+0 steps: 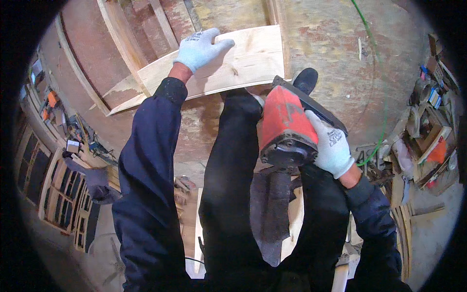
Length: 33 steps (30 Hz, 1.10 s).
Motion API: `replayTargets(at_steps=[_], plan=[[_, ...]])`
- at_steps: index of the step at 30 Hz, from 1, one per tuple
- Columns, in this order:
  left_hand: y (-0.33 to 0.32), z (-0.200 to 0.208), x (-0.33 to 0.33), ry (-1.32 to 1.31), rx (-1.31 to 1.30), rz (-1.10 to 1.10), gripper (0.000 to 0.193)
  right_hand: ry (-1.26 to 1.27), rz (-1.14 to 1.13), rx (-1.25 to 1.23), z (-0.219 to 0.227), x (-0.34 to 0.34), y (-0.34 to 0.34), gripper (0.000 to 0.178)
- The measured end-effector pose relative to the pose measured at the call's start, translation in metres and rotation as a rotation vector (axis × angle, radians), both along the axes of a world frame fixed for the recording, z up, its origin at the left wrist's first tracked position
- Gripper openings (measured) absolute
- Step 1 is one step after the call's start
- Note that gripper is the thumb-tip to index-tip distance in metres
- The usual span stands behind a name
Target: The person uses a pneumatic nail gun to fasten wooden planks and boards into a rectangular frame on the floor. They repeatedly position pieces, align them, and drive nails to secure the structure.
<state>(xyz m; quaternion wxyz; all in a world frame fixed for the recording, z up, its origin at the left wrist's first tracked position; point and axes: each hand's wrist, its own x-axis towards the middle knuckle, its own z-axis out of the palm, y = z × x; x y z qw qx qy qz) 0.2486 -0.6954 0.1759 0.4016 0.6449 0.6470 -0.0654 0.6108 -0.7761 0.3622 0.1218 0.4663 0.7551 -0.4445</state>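
While my right hand [332, 145] grasps the red power tool [287, 114] near the pale board [253, 56], my left hand [200, 51] rests on that board beside wooden battens [119, 34], its grip unclear from my remote view.

Smooth, pale wood is seen in the curved board [250, 56]. The big work surface [331, 46] is made of wood and covered in rough, worn patches. The red tool [286, 114] is marked by scuffs. The gloves [195, 51] are made of matt cloth, like the sleeves [148, 146].
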Motion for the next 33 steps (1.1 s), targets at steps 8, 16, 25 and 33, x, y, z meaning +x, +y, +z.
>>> replayTargets(at_steps=[8,16,25,33], plan=[[0.003,-0.002,0.001,0.020,0.000,-0.023,0.066,-0.024,-0.026,-0.098,-0.003,0.025,0.000,0.067],[0.003,-0.001,0.003,0.016,-0.067,-0.036,0.073,0.262,-0.575,-0.294,0.001,0.070,0.030,0.045],[0.003,-0.002,0.003,0.038,-0.044,-0.054,0.076,0.613,-1.195,-1.395,-0.041,0.108,0.132,0.032],[0.005,0.003,0.006,0.031,-0.114,0.008,0.086,0.948,-1.377,-1.654,-0.084,0.112,0.114,0.034]])
